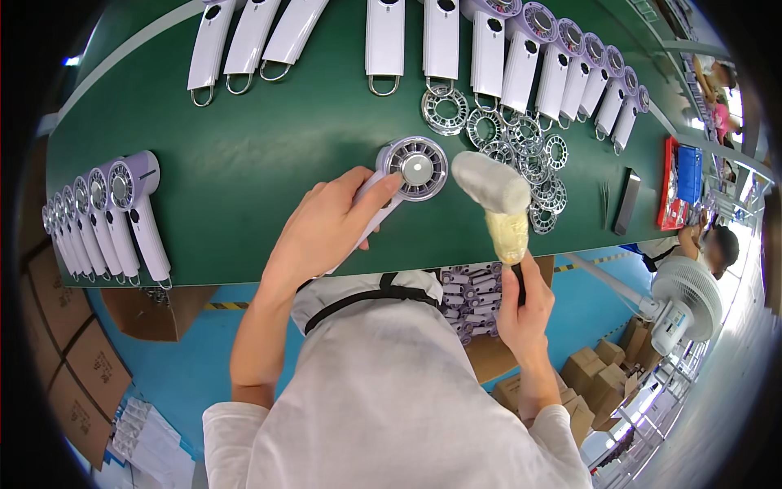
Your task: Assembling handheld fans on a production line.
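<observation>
My left hand (334, 213) is closed round the handle of a lilac handheld fan (417, 169), whose round head with a silver ring and centre faces up over the green table. In my right hand (525, 306) is a mallet (491, 186) with a head and neck wrapped in whitish and yellowish covering. Its black handle sits in my fingers, and the head is beside the fan, apart from it. Just beyond the mallet lies a loose pile of silver ring-shaped grilles (533, 167).
Several lilac fans (384, 41) line the far edge of the green table (244, 179); more fans (122, 187) stand at the left. Tweezers (605, 204), a dark bar (626, 202) and red and blue trays (689, 174) lie right. Below is a box of fans (472, 297).
</observation>
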A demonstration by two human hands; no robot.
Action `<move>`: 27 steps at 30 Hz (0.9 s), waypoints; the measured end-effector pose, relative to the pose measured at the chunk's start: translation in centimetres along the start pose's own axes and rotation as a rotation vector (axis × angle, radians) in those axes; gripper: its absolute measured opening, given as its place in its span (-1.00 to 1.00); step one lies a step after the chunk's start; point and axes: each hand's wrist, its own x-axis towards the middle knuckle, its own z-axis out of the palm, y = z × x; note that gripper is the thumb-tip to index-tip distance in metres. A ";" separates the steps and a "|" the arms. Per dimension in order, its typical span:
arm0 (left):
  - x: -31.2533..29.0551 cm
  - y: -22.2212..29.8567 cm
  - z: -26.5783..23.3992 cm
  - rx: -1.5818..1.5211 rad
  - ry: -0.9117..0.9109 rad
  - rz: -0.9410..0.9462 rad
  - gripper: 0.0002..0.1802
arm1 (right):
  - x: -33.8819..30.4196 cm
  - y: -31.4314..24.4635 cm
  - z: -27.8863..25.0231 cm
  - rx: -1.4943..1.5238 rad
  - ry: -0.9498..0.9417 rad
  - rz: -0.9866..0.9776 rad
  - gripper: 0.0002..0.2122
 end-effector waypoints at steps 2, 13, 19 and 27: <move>0.0 0.1 0.0 0.005 0.000 -0.006 -0.43 | -0.4 -0.1 0.2 0.005 -0.056 0.054 -0.67; 0.1 0.1 -0.1 -0.004 -0.003 0.003 -0.44 | 2.7 -0.9 1.0 0.029 0.021 -0.007 -0.66; -0.1 0.1 -0.1 -0.014 -0.005 0.003 -0.43 | 3.6 -0.8 1.5 -0.040 -0.017 -0.060 -0.68; -0.1 -0.2 -0.2 0.027 -0.031 0.007 -0.46 | 3.7 -0.5 2.0 -0.032 -0.074 -0.049 -0.68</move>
